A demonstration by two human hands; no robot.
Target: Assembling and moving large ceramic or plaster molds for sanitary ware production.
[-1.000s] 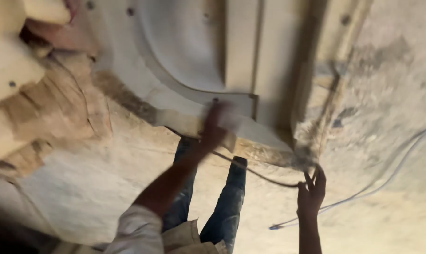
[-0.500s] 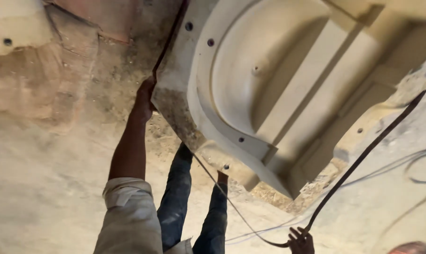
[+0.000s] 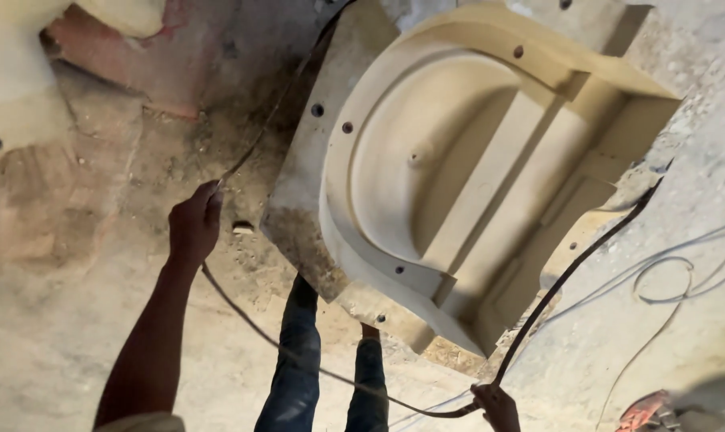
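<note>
My left hand point(image 3: 193, 224) is raised and closed around a thin dark cable point(image 3: 258, 144) that runs up past the edge of a large beige mould point(image 3: 458, 176). The same cable loops down in front of my jeans point(image 3: 298, 360) to my right hand point(image 3: 497, 404), which grips it low at the bottom of the view. From there a thicker dark hose point(image 3: 578, 256) climbs up to the right corner of the mould. The mould is a hollow cast block with a rounded basin, a straight channel and several bolt holes.
Dusty concrete floor point(image 3: 74, 320) lies all around. Pale moulded pieces point(image 3: 18, 96) stand at the upper left beside a reddish slab point(image 3: 122, 56). Thin wires point(image 3: 666, 280) curl over the floor on the right. A red object point(image 3: 642, 412) sits at the bottom right corner.
The view has swung so the mould sits more to the right. My left hand dropped away from the mould's edge with the cable; my right hand closed on the hose and stays low.
</note>
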